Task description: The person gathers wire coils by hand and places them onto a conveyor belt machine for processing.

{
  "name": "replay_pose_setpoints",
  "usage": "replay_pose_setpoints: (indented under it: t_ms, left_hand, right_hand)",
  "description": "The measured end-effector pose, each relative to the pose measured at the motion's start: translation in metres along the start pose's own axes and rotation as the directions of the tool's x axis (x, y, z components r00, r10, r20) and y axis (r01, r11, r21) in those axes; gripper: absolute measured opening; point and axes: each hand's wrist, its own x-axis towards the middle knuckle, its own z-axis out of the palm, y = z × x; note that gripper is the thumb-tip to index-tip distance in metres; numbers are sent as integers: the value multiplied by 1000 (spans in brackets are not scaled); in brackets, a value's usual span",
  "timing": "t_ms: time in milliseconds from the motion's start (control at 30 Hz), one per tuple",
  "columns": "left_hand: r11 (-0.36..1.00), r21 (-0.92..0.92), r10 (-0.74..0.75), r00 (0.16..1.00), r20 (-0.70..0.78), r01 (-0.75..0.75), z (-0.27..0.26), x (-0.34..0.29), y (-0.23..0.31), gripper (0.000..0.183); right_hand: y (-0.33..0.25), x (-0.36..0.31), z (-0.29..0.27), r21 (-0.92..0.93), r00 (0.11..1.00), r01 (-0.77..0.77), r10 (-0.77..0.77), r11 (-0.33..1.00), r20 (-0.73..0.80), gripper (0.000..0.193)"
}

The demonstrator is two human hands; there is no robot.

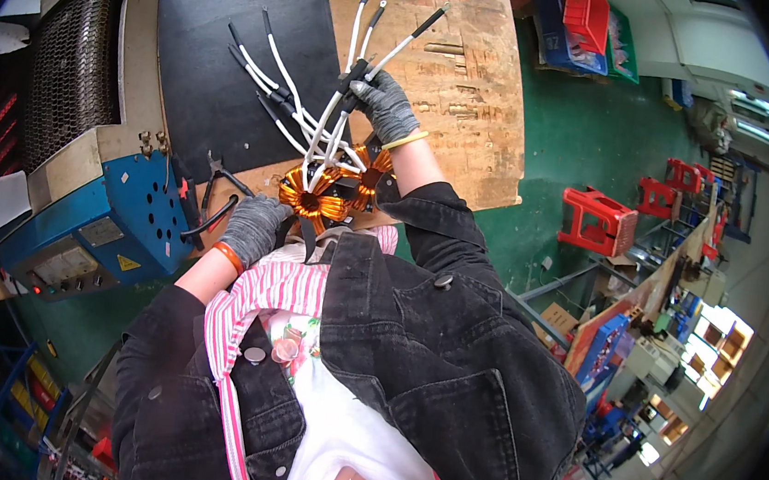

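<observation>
My right hand (385,106), in a grey knit glove, is closed around white cables (318,136) at their black sleeve. The cables rise from a copper-wound ring coil (311,201) close to my body, and their far ends carry metal lugs. A second copper-wound coil (372,180) sits just right of the first. My left hand (254,227), also gloved, is closed beside the first coil's left edge; its fingertips are partly hidden, so what they grip is unclear. More white cables with black sleeves (278,96) spread over the black mat.
Black-handled pliers (215,177) lie left of the coils, beside a blue machine (108,223) with a mesh belt (79,49). A black mat (250,5) covers part of the worn wooden table (471,110). Red stools (597,221) and stacked bins (587,14) stand at right.
</observation>
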Motion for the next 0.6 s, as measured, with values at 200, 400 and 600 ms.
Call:
replay_pose_setpoints:
  t_ms: [200, 400, 600]
  left_hand:
    - [999, 10, 38, 999, -36, -37, 5, -1, -7, 20]
    - [986, -118, 72, 943, -325, -116, 19, -18, -11, 13]
    - [990, -104, 66, 963, -260, -96, 17, -11, -12, 14]
  right_hand:
    - [2, 2, -2, -76, 1000, -19, 18, 997, -20, 33]
    - [8, 9, 4, 11, 998, 1, -2, 1000, 66, 33]
    - [15, 8, -16, -26, 1000, -1, 1, 1000, 14, 14]
